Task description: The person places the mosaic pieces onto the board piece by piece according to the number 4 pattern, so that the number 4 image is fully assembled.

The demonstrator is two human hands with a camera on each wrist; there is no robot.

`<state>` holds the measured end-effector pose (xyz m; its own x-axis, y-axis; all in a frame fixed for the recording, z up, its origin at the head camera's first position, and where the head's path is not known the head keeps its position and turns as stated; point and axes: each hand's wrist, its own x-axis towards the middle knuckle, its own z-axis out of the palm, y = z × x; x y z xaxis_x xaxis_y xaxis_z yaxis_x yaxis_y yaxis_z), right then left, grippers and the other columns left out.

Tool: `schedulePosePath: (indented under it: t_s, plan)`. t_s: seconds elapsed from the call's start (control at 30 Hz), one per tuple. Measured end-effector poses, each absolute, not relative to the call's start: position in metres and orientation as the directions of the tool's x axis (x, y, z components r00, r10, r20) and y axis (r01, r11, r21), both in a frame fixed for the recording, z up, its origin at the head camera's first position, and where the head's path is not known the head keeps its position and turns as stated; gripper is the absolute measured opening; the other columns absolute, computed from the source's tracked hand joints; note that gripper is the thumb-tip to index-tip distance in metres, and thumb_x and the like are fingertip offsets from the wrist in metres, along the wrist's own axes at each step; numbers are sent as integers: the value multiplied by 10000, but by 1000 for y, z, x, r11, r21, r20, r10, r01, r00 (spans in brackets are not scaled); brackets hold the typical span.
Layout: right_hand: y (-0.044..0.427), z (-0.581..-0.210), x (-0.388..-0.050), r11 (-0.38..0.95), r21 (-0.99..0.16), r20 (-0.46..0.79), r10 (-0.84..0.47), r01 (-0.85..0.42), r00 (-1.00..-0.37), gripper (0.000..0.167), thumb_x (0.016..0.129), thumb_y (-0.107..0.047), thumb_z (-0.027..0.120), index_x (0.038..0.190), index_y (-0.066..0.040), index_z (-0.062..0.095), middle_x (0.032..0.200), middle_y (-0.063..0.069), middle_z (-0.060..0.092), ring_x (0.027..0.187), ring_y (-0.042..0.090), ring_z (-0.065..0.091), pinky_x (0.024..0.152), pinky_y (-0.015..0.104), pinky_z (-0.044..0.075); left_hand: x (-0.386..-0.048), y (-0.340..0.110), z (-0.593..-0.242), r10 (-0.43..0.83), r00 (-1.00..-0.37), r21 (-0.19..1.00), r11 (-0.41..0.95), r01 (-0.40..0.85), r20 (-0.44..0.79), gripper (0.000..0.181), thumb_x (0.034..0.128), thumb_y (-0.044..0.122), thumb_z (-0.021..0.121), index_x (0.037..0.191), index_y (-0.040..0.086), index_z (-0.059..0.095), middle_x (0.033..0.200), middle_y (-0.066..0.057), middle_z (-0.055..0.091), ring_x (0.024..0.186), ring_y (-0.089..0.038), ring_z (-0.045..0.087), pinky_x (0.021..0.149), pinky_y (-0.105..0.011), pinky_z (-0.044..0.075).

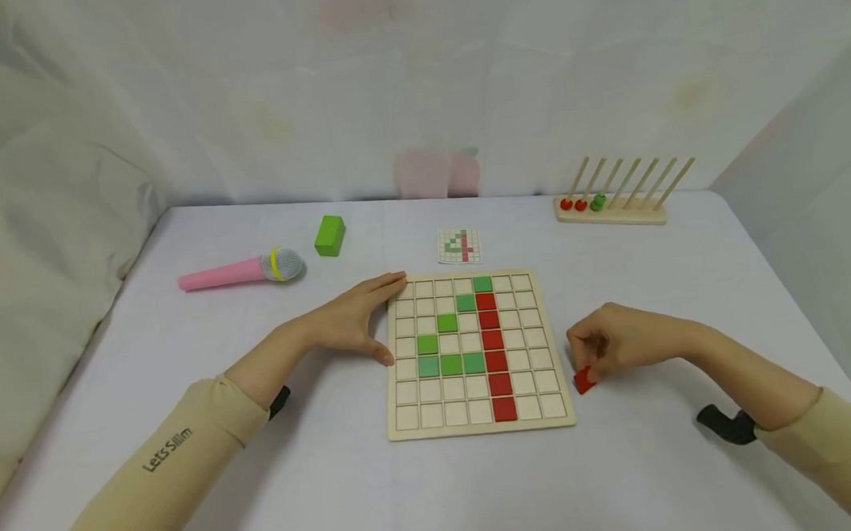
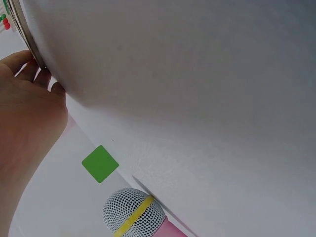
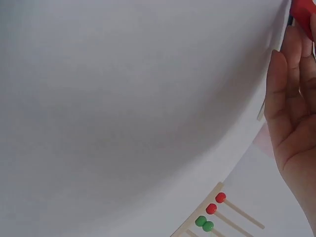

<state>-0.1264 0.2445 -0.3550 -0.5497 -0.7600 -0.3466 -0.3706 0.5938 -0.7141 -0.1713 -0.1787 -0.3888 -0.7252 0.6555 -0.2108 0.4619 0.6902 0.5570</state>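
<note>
A wooden grid board (image 1: 420, 439) lies mid-table with green tiles (image 1: 451, 365) in a slanted line and a short row, beside a column of red tiles (image 1: 500, 384). My left hand (image 1: 345, 318) rests along the board's left edge, thumb and fingers spread apart; its fingers also touch the board edge in the left wrist view. Right of the board, my right hand (image 1: 620, 339) pinches a loose red square tile (image 1: 585, 380) between thumb and fingers, just off the board's edge. That red tile (image 3: 303, 17) shows at the top corner of the right wrist view.
Behind the board lies a small pattern card (image 1: 459, 246) with a green and red 4. A green block (image 1: 330, 236) and a pink toy microphone (image 1: 227, 274) are at the back left. A wooden peg stand (image 1: 610, 212) with red and green beads stands back right.
</note>
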Motion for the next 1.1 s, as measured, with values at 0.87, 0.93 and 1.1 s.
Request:
schedulePosePath:
  t_s: [0.87, 0.93, 1.1]
  plan:
    - [191, -347, -147, 534, -751, -261, -780, -389, -569, 193, 863, -68, 719, 986, -216, 704, 923, -61, 724, 793, 93, 645, 733, 231, 568, -171, -178, -388, 652, -726, 561, 692, 454, -217, 1245, 638, 480, 896, 1586, 89, 191, 1688, -36, 121, 1572, -288, 98, 1267, -521, 169]
    - [188, -349, -149, 537, -749, -255, -773, -387, -580, 183, 858, -60, 721, 977, -198, 704, 921, -45, 722, 792, 101, 642, 732, 227, 565, -171, -179, -389, 651, -727, 562, 693, 453, -217, 1245, 637, 475, 898, 1586, 88, 190, 1688, -36, 122, 1572, -289, 96, 1267, -521, 167]
    - [182, -353, -150, 540, -746, -244, -766, -390, -594, 172, 846, -55, 730, 969, -173, 706, 902, -25, 709, 782, 98, 626, 712, 214, 552, -171, -179, -389, 650, -729, 559, 695, 453, -217, 1247, 632, 469, 903, 1586, 93, 192, 1687, -34, 128, 1573, -289, 93, 1266, -526, 168]
